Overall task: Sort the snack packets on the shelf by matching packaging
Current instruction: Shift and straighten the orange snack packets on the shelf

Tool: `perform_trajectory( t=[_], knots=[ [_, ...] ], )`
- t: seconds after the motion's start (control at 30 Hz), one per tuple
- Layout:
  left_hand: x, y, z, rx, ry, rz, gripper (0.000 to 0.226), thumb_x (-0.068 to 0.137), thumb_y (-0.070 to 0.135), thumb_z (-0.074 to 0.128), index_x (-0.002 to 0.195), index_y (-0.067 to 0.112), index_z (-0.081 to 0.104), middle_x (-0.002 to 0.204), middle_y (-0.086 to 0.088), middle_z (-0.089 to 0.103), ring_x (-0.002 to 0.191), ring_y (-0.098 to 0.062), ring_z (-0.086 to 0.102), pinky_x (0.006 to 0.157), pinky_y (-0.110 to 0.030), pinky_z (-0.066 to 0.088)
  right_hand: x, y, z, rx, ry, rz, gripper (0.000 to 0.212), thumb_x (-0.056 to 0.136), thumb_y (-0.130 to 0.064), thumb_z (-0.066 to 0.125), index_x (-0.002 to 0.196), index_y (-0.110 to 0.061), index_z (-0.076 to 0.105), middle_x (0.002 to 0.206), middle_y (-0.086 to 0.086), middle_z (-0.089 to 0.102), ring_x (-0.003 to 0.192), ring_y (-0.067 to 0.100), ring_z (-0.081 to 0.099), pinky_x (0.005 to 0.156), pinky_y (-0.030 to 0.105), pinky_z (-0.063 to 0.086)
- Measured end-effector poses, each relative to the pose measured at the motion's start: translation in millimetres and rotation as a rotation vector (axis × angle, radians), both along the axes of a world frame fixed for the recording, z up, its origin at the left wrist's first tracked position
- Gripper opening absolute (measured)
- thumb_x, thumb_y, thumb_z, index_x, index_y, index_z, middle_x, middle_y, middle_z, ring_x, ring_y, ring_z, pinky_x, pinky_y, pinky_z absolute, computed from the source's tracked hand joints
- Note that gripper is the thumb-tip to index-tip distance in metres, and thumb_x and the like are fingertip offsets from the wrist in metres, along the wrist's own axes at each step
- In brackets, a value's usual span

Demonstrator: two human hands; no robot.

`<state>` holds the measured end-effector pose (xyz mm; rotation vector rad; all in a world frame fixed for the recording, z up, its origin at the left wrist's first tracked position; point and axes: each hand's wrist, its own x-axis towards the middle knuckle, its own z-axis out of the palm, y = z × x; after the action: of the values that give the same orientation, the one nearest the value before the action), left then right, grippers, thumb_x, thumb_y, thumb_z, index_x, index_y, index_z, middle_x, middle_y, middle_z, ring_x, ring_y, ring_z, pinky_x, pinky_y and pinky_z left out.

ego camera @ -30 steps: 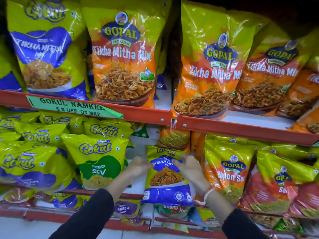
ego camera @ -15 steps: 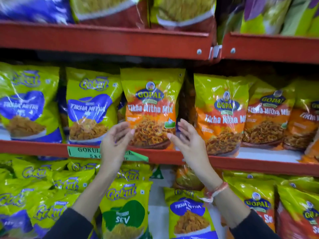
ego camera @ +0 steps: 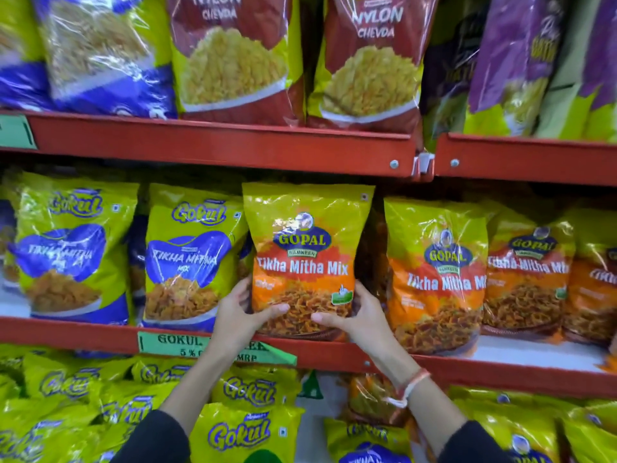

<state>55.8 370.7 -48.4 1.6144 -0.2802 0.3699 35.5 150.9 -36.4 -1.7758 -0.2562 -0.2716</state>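
Red shop shelf (ego camera: 213, 335), middle tier | we grip the orange packet (ego camera: 302, 259) with left hand (ego camera: 238, 312) and right hand (ego camera: 359, 315), fingers pinching its lower corners | packet stands beside blue-label packet (ego camera: 193, 259) | risk: slick film slips, neighbours topple.

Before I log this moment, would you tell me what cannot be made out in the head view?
- Green shelf label: the left hand and forearm cover the middle of its text.
- Orange-and-yellow Gopal Tikha Mitha Mix packet: lower corners hidden under both hands; the right hand hides its right one.
- Purple packets, top right: names blurred, tops cut off by the frame edge.
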Motion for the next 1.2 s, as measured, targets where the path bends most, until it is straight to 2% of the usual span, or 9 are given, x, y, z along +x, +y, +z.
perform_trajectory(
  t=[0.13,0.2,0.33,0.43,0.53,0.7,0.83,1.1,1.2],
  knots=[
    [-22,-3,10,-0.045,-0.092,0.012,0.069,0.049,0.025,0.087,0.112,0.033,0.06,0.089,0.027,0.075,0.091,0.009,0.07,0.074,-0.011,0.056,-17,-2,3,-0.004,-0.113,-0.023,0.088,0.048,-0.05,0.092,0.127,-0.03,0.059,0.123,-0.005,0.072,0.117,0.012,0.067,0.103,0.048,0.053],
    [-36,-3,20,-0.073,-0.13,0.004,0.068,0.048,0.025,0.088,0.109,0.035,0.062,0.089,0.026,0.076,0.091,0.006,0.071,0.072,-0.01,0.056,-29,-5,10,0.013,-0.15,-0.023,0.075,0.051,-0.045,0.091,0.119,-0.038,0.061,0.115,-0.011,0.076,0.111,0.005,0.07,0.099,0.04,0.058],
    [-63,1,43,-0.161,-0.121,-0.052,0.06,0.041,0.028,0.093,0.097,0.033,0.072,0.091,0.014,0.079,0.086,-0.004,0.075,0.066,-0.012,0.057,-60,-13,24,0.09,-0.166,0.007,0.076,0.047,-0.05,0.094,0.116,-0.036,0.066,0.112,-0.011,0.078,0.107,0.006,0.072,0.087,0.026,0.061],
    [-81,-7,52,-0.193,-0.075,-0.1,0.06,0.041,0.029,0.092,0.098,0.026,0.075,0.088,0.007,0.081,0.083,-0.007,0.076,0.064,-0.014,0.058,-78,-26,31,0.122,-0.156,-0.011,0.069,0.044,-0.052,0.094,0.106,-0.035,0.073,0.105,-0.014,0.08,0.099,0.001,0.074,0.078,0.011,0.057],
    [-94,-23,52,-0.2,-0.024,-0.135,0.054,0.044,0.026,0.091,0.095,0.025,0.077,0.086,0.003,0.081,0.081,-0.009,0.077,0.061,-0.015,0.057,-90,-42,30,0.154,-0.118,-0.022,0.063,0.046,-0.042,0.095,0.104,-0.029,0.074,0.102,-0.012,0.081,0.096,0.002,0.075,0.075,0.011,0.056],
    [-103,-50,48,-0.199,0.032,-0.156,0.06,0.047,0.023,0.091,0.105,0.014,0.076,0.082,0.004,0.081,0.074,-0.004,0.076,0.05,-0.013,0.053,-108,-66,24,0.181,-0.083,-0.066,0.068,0.045,-0.038,0.092,0.108,-0.021,0.074,0.103,-0.008,0.081,0.097,0.006,0.075,0.076,0.014,0.058],
    [-102,-73,47,-0.203,0.048,-0.186,0.06,0.046,0.022,0.093,0.102,0.014,0.077,0.087,-0.001,0.081,0.082,-0.012,0.077,0.059,-0.018,0.058,-116,-93,23,0.165,-0.082,-0.084,0.07,0.046,-0.037,0.092,0.111,-0.019,0.073,0.105,-0.007,0.081,0.098,0.006,0.075,0.075,0.012,0.057],
    [-99,-167,46,-0.227,0.013,-0.241,0.055,0.04,0.022,0.092,0.093,0.024,0.076,0.082,0.006,0.08,0.079,-0.005,0.076,0.06,-0.013,0.056,-126,-183,28,0.118,-0.105,-0.118,0.068,0.053,-0.037,0.089,0.117,-0.024,0.069,0.111,-0.008,0.08,0.104,0.004,0.072,0.081,0.019,0.057],
    [-94,-221,41,-0.248,0.025,-0.265,0.047,0.041,0.018,0.091,0.085,0.025,0.076,0.08,0.007,0.08,0.077,-0.003,0.075,0.059,-0.013,0.056,-128,-234,27,0.107,-0.125,-0.141,0.058,0.059,-0.027,0.086,0.114,-0.028,0.068,0.107,-0.014,0.08,0.1,-0.002,0.073,0.077,0.012,0.056]
  ],
)
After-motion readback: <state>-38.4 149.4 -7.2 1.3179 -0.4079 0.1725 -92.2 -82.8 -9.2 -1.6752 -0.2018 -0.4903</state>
